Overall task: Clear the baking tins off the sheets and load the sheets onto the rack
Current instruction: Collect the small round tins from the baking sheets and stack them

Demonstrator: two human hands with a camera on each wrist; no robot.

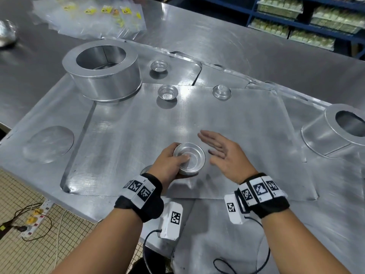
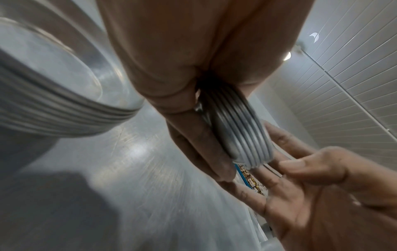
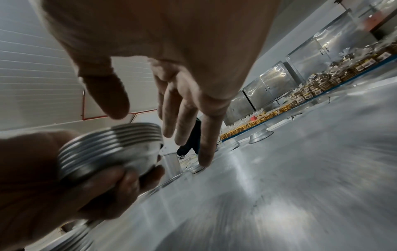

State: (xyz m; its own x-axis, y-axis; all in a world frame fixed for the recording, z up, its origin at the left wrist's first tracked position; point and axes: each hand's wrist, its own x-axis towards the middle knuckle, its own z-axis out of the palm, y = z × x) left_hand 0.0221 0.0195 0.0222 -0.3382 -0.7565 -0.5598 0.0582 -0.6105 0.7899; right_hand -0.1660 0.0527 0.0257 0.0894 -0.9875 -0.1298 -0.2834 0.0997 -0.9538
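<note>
My left hand grips a nested stack of small round baking tins above the near part of the top metal sheet; the stack's ridged rims show in both wrist views. My right hand hovers just right of the stack, fingers straight and holding nothing. Two upright tins and one upturned tin stand at the far side of the sheets. Another stack of tins lies near my left wrist.
A large ring mould stands at the far left on the sheets, a second one at the right edge. Plastic bags lie at the table's back. Blue shelves with packed goods are behind. A power strip lies on the tiled floor.
</note>
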